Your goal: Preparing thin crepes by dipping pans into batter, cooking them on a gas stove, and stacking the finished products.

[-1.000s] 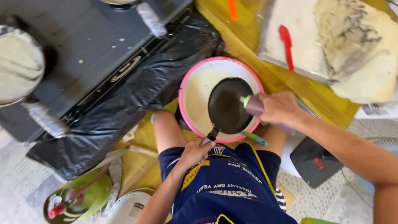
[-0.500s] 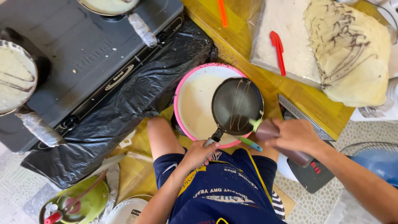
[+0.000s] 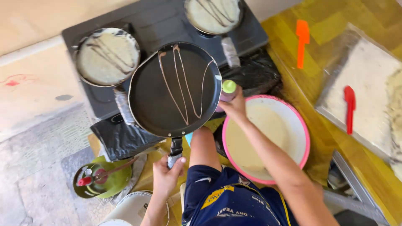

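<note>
My left hand [image 3: 165, 175] grips the handle of a black frying pan [image 3: 173, 90], held level above the front of the stove. Thin brown batter lines run across the pan's dark surface. My right hand [image 3: 235, 106] holds a squeeze bottle with a green cap [image 3: 228, 88] at the pan's right rim. Just right of the pan, by my knee, sits a pink-rimmed bowl [image 3: 299, 125] of pale batter.
Two pans with pale crepes and brown lines, one [image 3: 106, 56] at left and one [image 3: 213, 14] at the back, sit on the dark stove [image 3: 163, 23]. An orange spatula [image 3: 301, 39] and a red spatula [image 3: 349, 106] lie right. A green gas cylinder [image 3: 102, 180] stands lower left.
The pan has moved from over the pink bowl to the left over the stove. Brown lines now lie across it. My right hand with the bottle has come up to its right rim.
</note>
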